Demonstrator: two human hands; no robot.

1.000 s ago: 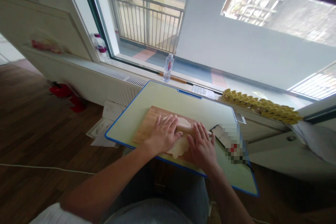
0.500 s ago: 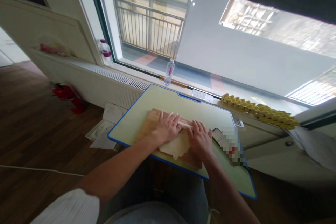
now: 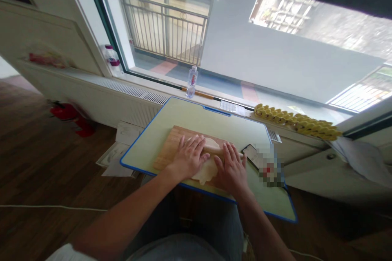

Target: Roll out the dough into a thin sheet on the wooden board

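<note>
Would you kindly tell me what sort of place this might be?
Perhaps a room in a shared or public building: there is a large window, a radiator and a red fire extinguisher on the wooden floor.

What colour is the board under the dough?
The board is light brown, like wood. It shows best in the head view, left of the dough.

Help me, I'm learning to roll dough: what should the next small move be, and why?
Probably ease the rolling pin slightly toward the body: the left hand and right hand both rest on it, and the dough extends on its near side, with an uneven edge.
</note>
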